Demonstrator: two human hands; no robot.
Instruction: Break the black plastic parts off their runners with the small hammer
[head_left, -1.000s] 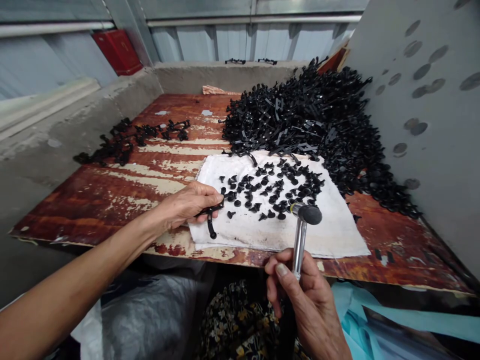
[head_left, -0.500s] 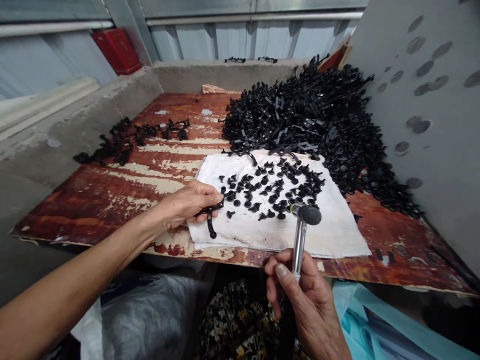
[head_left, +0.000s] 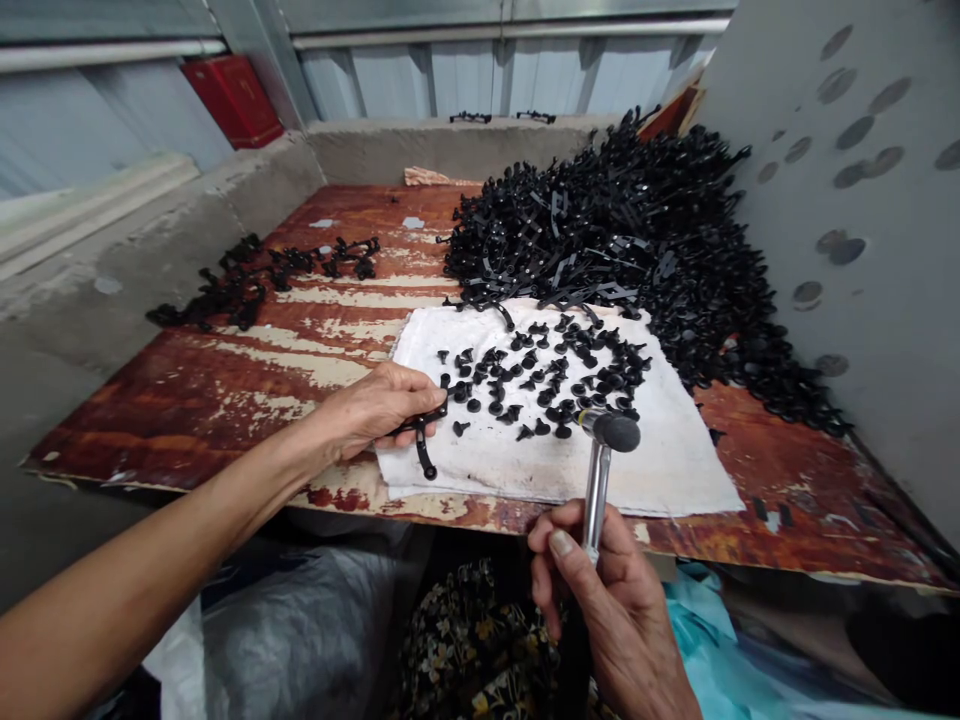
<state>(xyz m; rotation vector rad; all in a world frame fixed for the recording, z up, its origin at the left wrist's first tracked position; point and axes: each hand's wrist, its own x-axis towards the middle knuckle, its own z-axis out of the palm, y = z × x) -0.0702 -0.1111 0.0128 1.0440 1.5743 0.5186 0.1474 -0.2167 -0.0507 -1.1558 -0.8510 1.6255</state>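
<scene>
My left hand (head_left: 386, 405) pinches a black plastic bracket (head_left: 425, 450) over the left edge of a white cloth (head_left: 637, 475). One arm of the bracket points down toward me; part of it is hidden under my fingers. My right hand (head_left: 600, 590) is closed around the metal handle of a small mallet (head_left: 598, 485). Its head, with a black rubber face, is raised above the cloth's near side. Between my hands and beyond them, many small black plugs with round flat heads (head_left: 555, 385) lie scattered on the cloth.
A large heap of black brackets (head_left: 600, 230) covers the table's back right. A smaller group of brackets (head_left: 255, 280) lies at the left. The worn red-brown tabletop (head_left: 247, 390) meets a low concrete ledge (head_left: 375, 155). A grey panel (head_left: 862, 300) stands at the right.
Both hands, the bracket and the mallet stay almost where they were. The light-blue material below the table at the right has shifted lower.
</scene>
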